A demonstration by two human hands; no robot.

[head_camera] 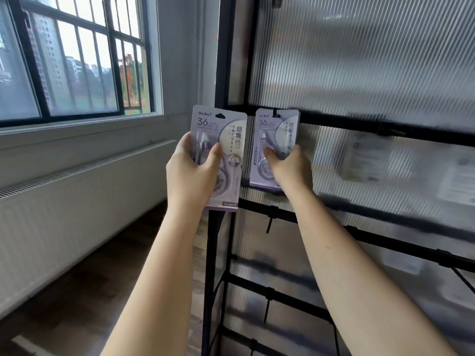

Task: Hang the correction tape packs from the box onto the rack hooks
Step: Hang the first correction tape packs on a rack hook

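**Two packs at the rack, one on its hook**

The left hand (191, 168) gripped a lilac correction tape pack (221, 150) upright, thumb across its front, held just left of the black rack (334, 122). The right hand (289, 165) pinched a second pack (276, 140), its hang hole over a hook (276, 113) on the upper crossbar. A barred window (74, 57) stood at left.

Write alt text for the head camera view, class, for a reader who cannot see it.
A person's right hand holds a correction tape pack on a hook of a black rack, while the left hand grips a second pack beside it. A barred window is at left.
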